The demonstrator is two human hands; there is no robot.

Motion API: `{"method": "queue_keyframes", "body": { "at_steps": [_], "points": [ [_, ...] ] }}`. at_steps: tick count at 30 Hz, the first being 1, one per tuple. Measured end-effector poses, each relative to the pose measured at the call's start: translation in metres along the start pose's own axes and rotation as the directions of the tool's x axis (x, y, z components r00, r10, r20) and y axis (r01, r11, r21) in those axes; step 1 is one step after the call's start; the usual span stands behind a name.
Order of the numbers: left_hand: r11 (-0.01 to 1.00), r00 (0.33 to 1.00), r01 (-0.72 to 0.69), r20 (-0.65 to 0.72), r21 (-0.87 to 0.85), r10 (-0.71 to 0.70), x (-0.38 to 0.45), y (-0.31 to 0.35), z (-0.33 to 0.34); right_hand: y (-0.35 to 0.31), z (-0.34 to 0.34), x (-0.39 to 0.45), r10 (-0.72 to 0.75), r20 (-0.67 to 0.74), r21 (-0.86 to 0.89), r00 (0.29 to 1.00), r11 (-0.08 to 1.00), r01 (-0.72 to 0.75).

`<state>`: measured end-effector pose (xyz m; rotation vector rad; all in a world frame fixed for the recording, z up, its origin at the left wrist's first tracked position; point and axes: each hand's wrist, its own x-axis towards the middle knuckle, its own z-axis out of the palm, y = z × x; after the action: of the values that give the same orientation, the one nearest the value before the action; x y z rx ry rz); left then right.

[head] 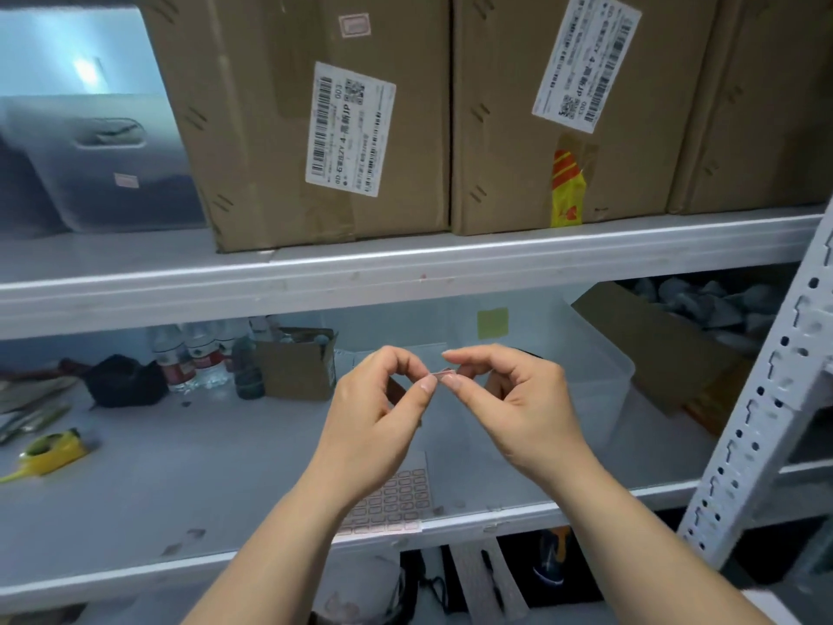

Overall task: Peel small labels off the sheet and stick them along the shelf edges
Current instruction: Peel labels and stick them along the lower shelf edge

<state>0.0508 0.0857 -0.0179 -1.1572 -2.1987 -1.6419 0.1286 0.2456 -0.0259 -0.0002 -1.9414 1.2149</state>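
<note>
A small label (444,373) is pinched between the fingertips of both hands, held in the air above the lower shelf (189,462). The left hand (376,415) grips its left end with thumb and forefinger; the right hand (514,408) grips its right end the same way. Any writing on it is too small to read.

Below the left wrist, the label sheet (394,500) lies flat at the front edge of the lower shelf, its red-outlined labels in rows. Above the hands runs the upper shelf edge (405,281). On that shelf stand two cardboard boxes (279,128), each with a white barcode sticker (349,128); "4" and "JP" are legible, the rest is blurred.
</note>
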Motion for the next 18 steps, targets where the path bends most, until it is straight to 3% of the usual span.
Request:
{"method": "queue_keyframes", "body": {
  "at_steps": [8, 18],
  "points": [
    [0.999, 0.999, 0.018, 0.029, 0.040, -0.019, -0.012, -0.016, -0.023, -0.002, 0.023, -0.004, 0.001, 0.116, -0.032, 0.993, 0.999, 0.003],
    [0.993, 0.990, 0.109, -0.083, -0.054, -0.113, -0.030, -0.037, -0.051, -0.006, 0.062, -0.013, 0.119, 0.181, 0.067, 0.976, 0.989, -0.133]
  ]
}}
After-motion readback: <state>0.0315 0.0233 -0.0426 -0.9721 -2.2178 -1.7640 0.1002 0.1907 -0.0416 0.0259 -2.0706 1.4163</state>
